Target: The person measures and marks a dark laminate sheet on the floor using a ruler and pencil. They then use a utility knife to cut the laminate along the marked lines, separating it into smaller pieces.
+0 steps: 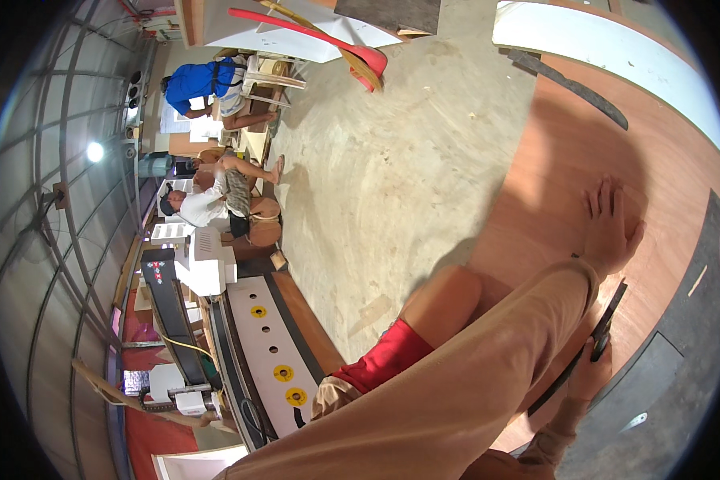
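Note:
My left hand (612, 228) lies flat with spread fingers on a large reddish-brown plywood sheet (568, 160); its tan sleeve runs in from the lower left. Just below it, my right hand (588, 372) grips a long, thin black tool (604, 324), which looks like a saw or blade. The tool lies slanted along the sheet's edge, close to my left wrist. My bare knee (448, 300) and red shorts (384, 356) show beside the sheet.
A dusty concrete floor (392, 160) spreads left of the sheet. Two people (208, 84) (204, 204) sit or crouch at far left near a white machine (264, 336) with yellow discs. A red curved plank (312, 36), a white board (616, 56) and a dark strip (568, 80) lie further off.

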Motion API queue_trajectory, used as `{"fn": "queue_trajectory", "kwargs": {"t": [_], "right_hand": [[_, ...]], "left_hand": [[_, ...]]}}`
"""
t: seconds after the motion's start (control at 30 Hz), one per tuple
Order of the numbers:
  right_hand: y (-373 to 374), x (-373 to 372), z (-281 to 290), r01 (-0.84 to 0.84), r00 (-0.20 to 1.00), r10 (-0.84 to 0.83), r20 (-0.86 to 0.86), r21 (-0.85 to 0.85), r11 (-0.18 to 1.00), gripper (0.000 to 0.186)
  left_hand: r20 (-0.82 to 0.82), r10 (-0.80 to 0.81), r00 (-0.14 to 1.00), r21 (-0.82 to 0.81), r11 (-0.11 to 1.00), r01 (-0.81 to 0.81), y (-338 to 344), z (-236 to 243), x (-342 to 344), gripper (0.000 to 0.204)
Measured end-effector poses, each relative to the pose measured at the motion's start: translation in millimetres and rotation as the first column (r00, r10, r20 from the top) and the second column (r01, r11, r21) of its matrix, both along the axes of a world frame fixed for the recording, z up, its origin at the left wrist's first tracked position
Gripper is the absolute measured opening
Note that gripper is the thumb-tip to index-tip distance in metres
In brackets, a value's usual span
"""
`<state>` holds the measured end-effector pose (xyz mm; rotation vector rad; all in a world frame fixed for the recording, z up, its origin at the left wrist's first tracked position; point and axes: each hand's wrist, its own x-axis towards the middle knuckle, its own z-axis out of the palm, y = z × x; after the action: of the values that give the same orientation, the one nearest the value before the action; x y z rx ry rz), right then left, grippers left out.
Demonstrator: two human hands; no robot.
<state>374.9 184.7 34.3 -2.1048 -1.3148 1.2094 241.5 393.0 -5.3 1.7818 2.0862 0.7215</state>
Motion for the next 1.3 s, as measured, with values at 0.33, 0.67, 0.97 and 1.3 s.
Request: {"fn": "queue_trajectory", "kwargs": {"t": [0.33,0.67,0.97,1.3], "right_hand": [[5.2,11.7,-11.1,-0.029,0.999,0.034,-0.027,0.161,0.986,0.035],[18.5,12.7,14.2,-0.059,0.998,0.053,0.032,0.246,0.967,0.031],[41.1,70.7,65.3,-0.053,0.995,0.035,0.096,0.188,0.981,0.018],[-26.0,205.1,91.7,0.205,0.845,-0.239,0.478,0.122,0.971,0.022]], "left_hand": [[-0.189,-0.047,0.981,0.047,0.997,0.057,9.6,-14.0,1.5,0.084],[-0.224,-0.002,0.975,0.104,0.994,0.026,12.4,-19.6,1.0,0.085],[-0.176,-0.019,0.984,0.056,0.998,0.029,9.3,-16.9,-8.9,0.086],[-0.177,-0.050,0.983,0.107,0.992,0.069,11.2,-25.2,-14.2,0.085]]}}
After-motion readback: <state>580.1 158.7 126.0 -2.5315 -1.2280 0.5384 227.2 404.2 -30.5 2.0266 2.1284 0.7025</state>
